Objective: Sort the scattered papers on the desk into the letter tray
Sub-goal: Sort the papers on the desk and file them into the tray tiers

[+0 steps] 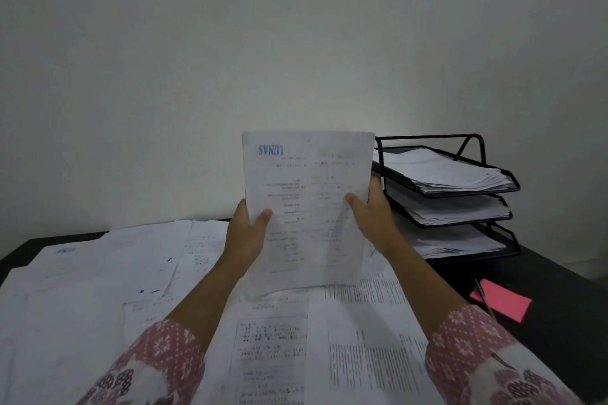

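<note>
Left hand, right hand pinch thin printed sheet upright; black wire letter tray beside.

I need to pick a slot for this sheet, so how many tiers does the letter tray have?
3, stacked right of the held sheet: top tier, middle tier, bottom tier, each holding papers. None looks hidden.

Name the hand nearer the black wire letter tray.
Right. The right hand grips the white printed sheet beside the black wire letter tray; the left hand holds its opposite edge.
</note>
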Available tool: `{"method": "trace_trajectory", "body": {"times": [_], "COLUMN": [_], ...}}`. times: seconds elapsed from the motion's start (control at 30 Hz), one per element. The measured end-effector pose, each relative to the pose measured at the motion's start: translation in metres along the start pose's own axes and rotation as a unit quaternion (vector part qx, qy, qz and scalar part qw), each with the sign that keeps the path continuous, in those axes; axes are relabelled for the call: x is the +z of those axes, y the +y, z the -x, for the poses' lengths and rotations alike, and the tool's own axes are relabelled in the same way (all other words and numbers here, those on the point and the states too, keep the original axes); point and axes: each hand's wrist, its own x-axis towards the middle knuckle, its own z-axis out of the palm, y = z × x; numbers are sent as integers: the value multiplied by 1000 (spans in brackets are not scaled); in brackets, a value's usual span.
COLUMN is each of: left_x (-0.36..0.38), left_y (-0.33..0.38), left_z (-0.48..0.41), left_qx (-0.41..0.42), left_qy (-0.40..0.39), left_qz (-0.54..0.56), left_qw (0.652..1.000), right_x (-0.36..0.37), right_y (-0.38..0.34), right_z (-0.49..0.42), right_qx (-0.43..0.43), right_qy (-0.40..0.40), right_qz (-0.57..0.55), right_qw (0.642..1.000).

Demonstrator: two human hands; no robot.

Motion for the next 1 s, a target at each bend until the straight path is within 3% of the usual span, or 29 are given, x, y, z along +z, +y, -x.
{"method": "trace_trajectory", "body": {"times": [0.13, 0.27, 0.47, 0.63, 0.83, 1.0], "left_x": [4, 9, 18, 26, 41, 66], "left_y": [16, 28, 24, 15, 13, 15], "left_z": [-4, -9, -5, 2, 15, 28], "left_qx": [29, 26, -50, -58, -84, -103], "left_qy": [36, 43, -69, -129, -250, -306], "left_qz": [-3, -8, -22, -138, -210, -199], "left_qw": [999, 999, 996, 980, 942, 925], "right_x": [-12, -23, -40, -58, -84, -116], "right_y": [-8, -7, -10, -7, 26, 45], "right_z": [-3, -1, 2, 8, 22, 30], "right_qx": [7, 38, 50, 168, 339, 379], "right_qy": [21, -14, 15, 6, 56, 101], "right_qz": [-21, 3, -9, 20, -27, -12], "right_qw": [1000, 999, 999, 986, 939, 920]}}
